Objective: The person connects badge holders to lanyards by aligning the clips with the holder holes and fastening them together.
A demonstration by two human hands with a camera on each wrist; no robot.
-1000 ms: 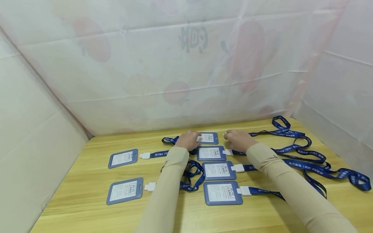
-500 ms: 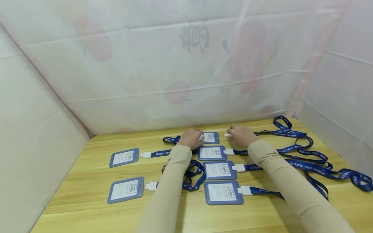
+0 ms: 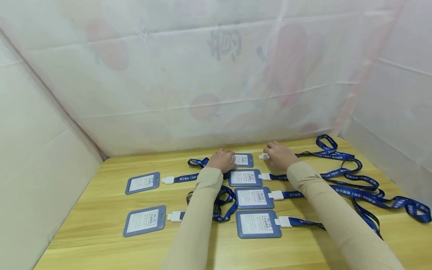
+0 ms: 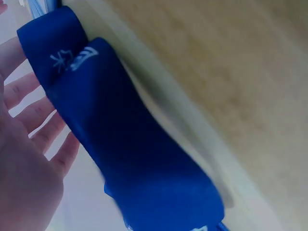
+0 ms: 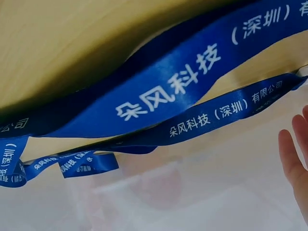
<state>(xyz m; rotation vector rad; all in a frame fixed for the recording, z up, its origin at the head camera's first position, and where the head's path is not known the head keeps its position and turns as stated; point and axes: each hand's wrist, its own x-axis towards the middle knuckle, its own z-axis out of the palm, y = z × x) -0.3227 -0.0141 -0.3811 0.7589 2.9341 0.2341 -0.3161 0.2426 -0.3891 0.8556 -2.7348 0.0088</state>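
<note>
Listing the head view first, we enter one back-row card holder [image 3: 241, 160], flat on the tabletop [image 3: 101, 225], between the left hand [image 3: 219, 160] and the right hand [image 3: 281, 154]. Long axis: runs from hand to hand, slotted end facing the right hand. Nearer: the left hand, which hides the holder's left end. White clip [image 3: 263, 156]: at the right hand's fingertips, roughly in line with the slot, a narrow gap between; we judge this gap the relation that counts. Holder's appearance: rectangular, blue frame, white insert printed ID/IC CARD. State of the hands: both lowered to the pieces; whether either has a firm hold, we cannot tell. Also noted: three clipped holders [image 3: 245, 177] in a column in front; two left-side holders [image 3: 143, 183], their clips just apart from them

Left wrist view: we record a broad blue ribbon [image 4: 130, 139] across the centre; beside it the left hand, fingers spread and fairly straight, some tips hidden behind the ribbon

Right wrist view: we record two blue lanyards [image 5: 183, 86] with white lettering, the lower reaching a white piece at the right edge; only part of the right hand shows, finger ends apart from the lanyards
</note>
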